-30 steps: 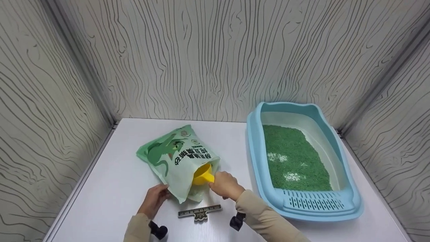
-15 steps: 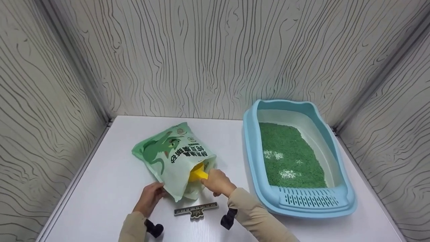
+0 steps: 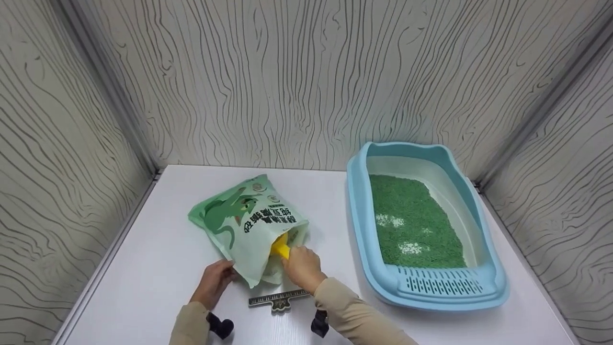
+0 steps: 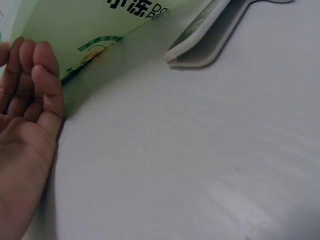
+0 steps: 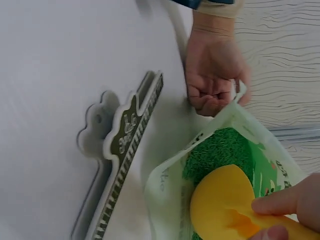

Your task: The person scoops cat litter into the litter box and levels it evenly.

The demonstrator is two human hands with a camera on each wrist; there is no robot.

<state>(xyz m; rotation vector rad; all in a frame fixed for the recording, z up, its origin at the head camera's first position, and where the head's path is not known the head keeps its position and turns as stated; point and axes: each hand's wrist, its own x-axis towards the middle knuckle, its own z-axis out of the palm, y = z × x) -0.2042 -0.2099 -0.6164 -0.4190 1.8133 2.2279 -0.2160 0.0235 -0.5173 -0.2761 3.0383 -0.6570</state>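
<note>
A green and white cat litter bag (image 3: pixel 251 215) lies on the table, its mouth facing me. My left hand (image 3: pixel 214 285) pinches a corner of the bag's mouth, as the right wrist view shows. In my right hand (image 3: pixel 304 269) is the handle of a yellow scoop (image 5: pixel 220 197), whose bowl sits inside the bag's mouth. Green litter pellets (image 5: pixel 222 150) show in the bag just beyond the bowl. In the head view the bag's front covers part of the scoop.
A light blue litter box (image 3: pixel 361 230) with green litter (image 3: pixel 412 206) stands at the right. Between my forearms lies a wide bag clip (image 3: pixel 278 301) with a piano-key pattern, near the bag's mouth. Wood-patterned walls (image 3: pixel 287 86) close off the back and sides of the white table (image 3: pixel 143 268).
My right hand has moved left and a little down at the bag's mouth, turning the scoop's handle more upright in view. My left hand keeps its place on the bag's edge.
</note>
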